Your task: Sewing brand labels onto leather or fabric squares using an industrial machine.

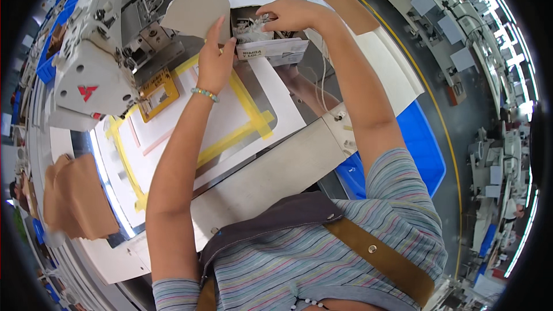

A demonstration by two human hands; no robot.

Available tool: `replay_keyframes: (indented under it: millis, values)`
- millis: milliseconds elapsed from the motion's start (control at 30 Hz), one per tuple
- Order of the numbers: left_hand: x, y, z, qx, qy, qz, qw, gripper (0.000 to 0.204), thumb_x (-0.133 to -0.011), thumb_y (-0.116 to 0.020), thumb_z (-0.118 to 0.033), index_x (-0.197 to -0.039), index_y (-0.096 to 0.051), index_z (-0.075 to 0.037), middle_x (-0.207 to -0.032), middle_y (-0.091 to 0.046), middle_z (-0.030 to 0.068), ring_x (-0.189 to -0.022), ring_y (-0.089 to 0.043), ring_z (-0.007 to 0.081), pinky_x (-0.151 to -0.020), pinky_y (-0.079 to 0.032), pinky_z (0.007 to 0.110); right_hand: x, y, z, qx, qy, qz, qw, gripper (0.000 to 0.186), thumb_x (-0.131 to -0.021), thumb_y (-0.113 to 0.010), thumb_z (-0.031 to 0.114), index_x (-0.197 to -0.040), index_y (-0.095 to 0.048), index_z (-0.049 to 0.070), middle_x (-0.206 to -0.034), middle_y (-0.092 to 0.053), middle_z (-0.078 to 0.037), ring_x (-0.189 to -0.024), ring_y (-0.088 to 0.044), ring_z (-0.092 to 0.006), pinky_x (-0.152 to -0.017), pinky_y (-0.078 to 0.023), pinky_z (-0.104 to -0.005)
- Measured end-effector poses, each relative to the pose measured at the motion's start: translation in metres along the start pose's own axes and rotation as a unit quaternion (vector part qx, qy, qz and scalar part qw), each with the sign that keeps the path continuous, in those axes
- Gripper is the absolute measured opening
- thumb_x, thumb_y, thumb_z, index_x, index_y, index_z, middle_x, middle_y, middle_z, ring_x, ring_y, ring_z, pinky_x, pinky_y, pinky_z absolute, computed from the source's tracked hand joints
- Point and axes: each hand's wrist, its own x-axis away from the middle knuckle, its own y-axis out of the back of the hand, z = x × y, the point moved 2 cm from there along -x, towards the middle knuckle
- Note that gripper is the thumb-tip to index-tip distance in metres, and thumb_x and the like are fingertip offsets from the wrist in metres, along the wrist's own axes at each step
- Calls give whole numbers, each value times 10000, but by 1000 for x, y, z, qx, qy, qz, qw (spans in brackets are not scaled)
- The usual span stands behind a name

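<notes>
The left hand [216, 57] pinches the lower edge of a rounded tan fabric piece [196, 10], thumb and fingers closed on it, holding it up just in front of the white industrial sewing machine [95, 52]. The right hand [291, 14] reaches into a small open cardboard box of white paper tags [256, 31] standing at the far side of the table; its fingers curl down among the tags, but whether they have one in their grip cannot be told.

Judging by how things lie, the work is at an early point — the fabric piece is in hand and not yet laid on the white sewing table marked with yellow tape [230, 115], and the yellow-framed clamp [155, 92] under the machine head has nothing beneath it. A stack of tan cut pieces [75, 196] waits at the near left edge of the table, so much seems left. A blue plastic bin [420, 150] stands on the floor to the right.
</notes>
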Motion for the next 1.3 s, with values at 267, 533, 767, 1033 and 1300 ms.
replay_keyframes:
  millis: [267, 533, 767, 1033, 1300]
  values:
    - [-18, 27, 2, -90, -10, -52, 995, 655, -813, -662, -92, -1461, -587, -150, -1022, -751, 195, -717, -707, 270, -785, -569, 376, -5, 11, -8, 59, 155, -155, 974, 355, -883, -724, 108, -1235, -724, 157, -1123, -682, -39, -991, -710, -262, -826, -575, -398]
    - [-17, 25, 9, -64, 6, -58, 996, 673, -816, -656, -77, -1478, -583, -175, -1169, -753, 169, -726, -711, 238, -798, -574, 357, -43, -3, 11, 188, 332, -124, 916, 602, -830, -780, 37, -1359, -668, 301, -1313, -651, 42, -992, -721, -231, -838, -615, -378]
    - [-19, 27, 19, 3, 7, -45, 999, 669, -853, -670, -26, -1497, -563, -170, -1324, -709, 126, -780, -719, 161, -800, -571, 312, -47, -1, 39, 270, 396, 9, 878, 839, -837, -697, -29, -1528, -504, 407, -1378, -642, 14, -1027, -731, -234, -766, -629, -377]
    - [-18, 27, 16, 25, -2, -40, 999, 664, -871, -653, 7, -1505, -555, -163, -1352, -696, 117, -840, -728, 152, -818, -572, 302, -43, -4, 47, 212, 376, 53, 900, 711, -821, -721, -38, -1436, -580, 287, -1416, -615, -3, -1017, -733, -258, -782, -625, -418]
    - [-18, 25, 18, 54, -19, -48, 997, 670, -870, -652, 11, -1512, -551, -153, -1450, -636, 121, -864, -716, 130, -822, -571, 291, -37, -7, 40, 237, 414, 1, 879, 664, -864, -675, -23, -1432, -585, 309, -1435, -598, -1, -1013, -729, -246, -761, -618, -398]
